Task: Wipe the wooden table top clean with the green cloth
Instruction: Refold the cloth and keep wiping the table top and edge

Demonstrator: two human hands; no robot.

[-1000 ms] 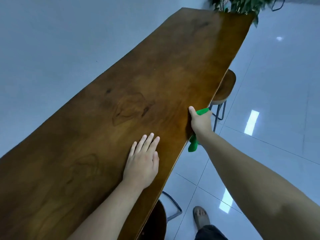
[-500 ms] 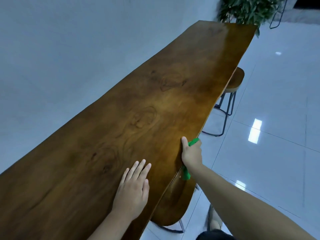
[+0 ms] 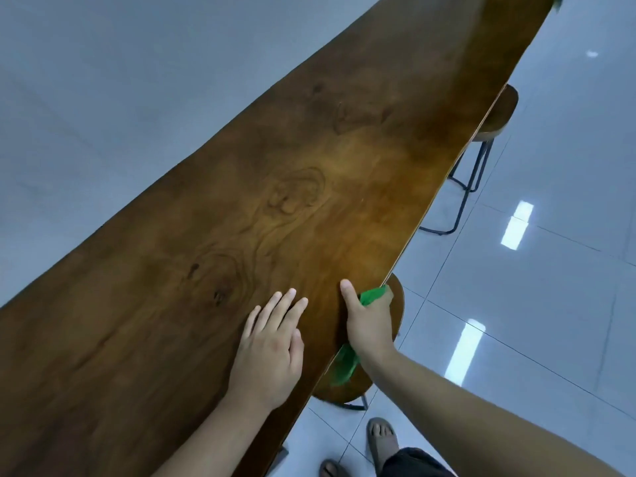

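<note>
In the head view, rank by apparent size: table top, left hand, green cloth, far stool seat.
1. table top
2. left hand
3. far stool seat and green cloth unranked: seat is far, right hand hides much of the cloth.

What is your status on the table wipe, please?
Left hand flat on table. Right hand grips cloth at table's edge. Stools sit below the edge.

- Green cloth point(image 3: 371, 296): middle hidden inside the right hand point(image 3: 370, 327).
- Wooden table top point(image 3: 241, 208): both ends run past the picture's edges.
- Near stool point(image 3: 398, 311): mostly under the table's right edge.
</note>
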